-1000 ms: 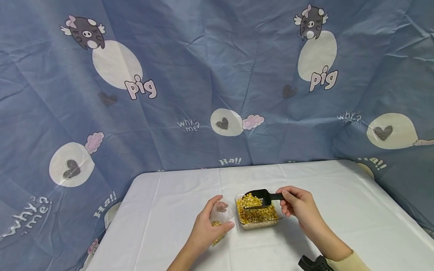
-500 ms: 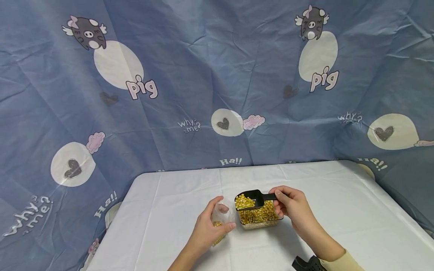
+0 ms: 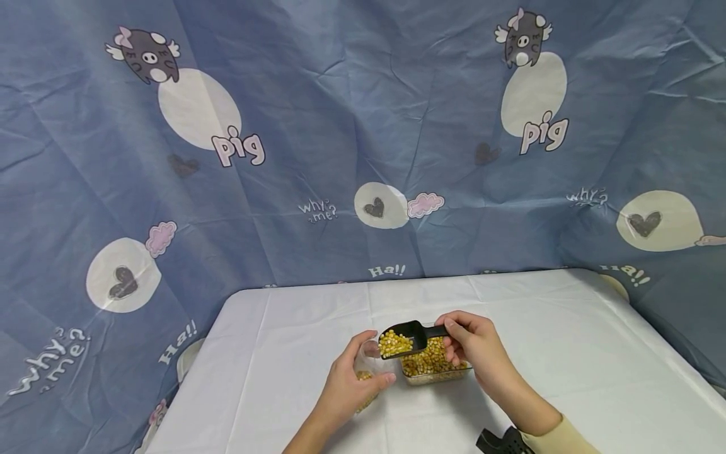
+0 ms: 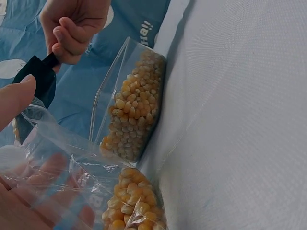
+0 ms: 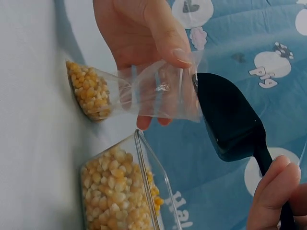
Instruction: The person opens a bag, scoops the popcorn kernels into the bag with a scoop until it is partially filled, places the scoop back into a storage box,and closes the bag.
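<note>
My left hand [image 3: 347, 383] holds a clear plastic bag [image 5: 160, 91] upright on the table, thumb on one side and fingers on the other. Corn kernels [image 5: 89, 92] fill the bag's bottom. With curled fingers, my right hand [image 3: 475, 343] grips the handle of a black scoop [image 3: 420, 335]. A heap of yellow kernels [image 3: 395, 343] lies in the scoop. Its front edge is at the bag's mouth, as the right wrist view shows. Below and to the right stands a clear rectangular container [image 3: 437, 378] of corn kernels [image 4: 136, 100], partly hidden by the scoop and right hand.
A white cloth [image 3: 295, 353] covers the table. Behind it hangs a blue patterned curtain [image 3: 317, 139]. A black device [image 3: 505, 441] sits at the right wrist, next to a pale yellow sleeve [image 3: 558, 435].
My right hand has carried the loaded scoop leftward, from over the container to the bag's mouth. The left hand and bag have stayed nearly still.
</note>
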The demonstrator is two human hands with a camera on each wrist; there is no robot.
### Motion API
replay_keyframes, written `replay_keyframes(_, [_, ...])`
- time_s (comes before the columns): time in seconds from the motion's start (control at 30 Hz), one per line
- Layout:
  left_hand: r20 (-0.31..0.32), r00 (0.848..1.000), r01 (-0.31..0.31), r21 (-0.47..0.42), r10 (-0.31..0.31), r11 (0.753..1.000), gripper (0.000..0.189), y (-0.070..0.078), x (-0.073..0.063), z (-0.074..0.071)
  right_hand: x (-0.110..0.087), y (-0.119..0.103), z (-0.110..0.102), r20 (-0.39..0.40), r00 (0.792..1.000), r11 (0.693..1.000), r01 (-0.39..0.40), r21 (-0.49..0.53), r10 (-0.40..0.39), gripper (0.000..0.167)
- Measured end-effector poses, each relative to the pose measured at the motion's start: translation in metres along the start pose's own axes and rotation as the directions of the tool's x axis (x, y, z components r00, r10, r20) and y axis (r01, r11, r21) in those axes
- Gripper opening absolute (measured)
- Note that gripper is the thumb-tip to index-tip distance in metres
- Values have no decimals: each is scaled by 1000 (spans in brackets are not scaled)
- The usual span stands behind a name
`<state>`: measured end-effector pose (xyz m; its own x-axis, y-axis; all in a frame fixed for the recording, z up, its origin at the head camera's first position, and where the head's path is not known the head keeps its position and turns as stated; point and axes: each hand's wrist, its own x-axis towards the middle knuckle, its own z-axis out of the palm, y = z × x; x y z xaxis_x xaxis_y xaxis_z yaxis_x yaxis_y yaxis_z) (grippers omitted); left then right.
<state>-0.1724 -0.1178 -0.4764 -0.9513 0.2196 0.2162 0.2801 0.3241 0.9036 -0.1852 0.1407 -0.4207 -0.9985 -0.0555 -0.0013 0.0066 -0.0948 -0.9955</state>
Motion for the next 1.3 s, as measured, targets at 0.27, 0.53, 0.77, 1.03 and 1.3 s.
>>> replay_keyframes(0.27, [-10, 1000, 23, 13, -23, 1000, 79, 2, -1, -1, 0, 1, 14, 14, 999, 999, 38, -28, -38, 18])
replay_keyframes(0.53, [-17, 1000, -1, 24, 2, 1000, 74, 3, -1, -1, -3, 4, 21, 24, 998, 997, 59, -40, -58, 17])
replay_keyframes(0.77, [-10, 1000, 18, 20, -18, 1000, 74, 2, -1, -1, -5, 5, 26, 15, 992, 985, 124, -116, -123, 16])
replay_keyframes(1.03, [-37, 999, -4, 8, 4, 1000, 75, 5, 0, -1, -6, 5, 29, -4, 971, 955, 234, -184, -238, 14])
replay_keyframes(1.3, [-52, 999, 11, 4, -11, 1000, 74, 9, -1, -1, -9, 6, 33, -7, 957, 930, 280, -237, -290, 13])
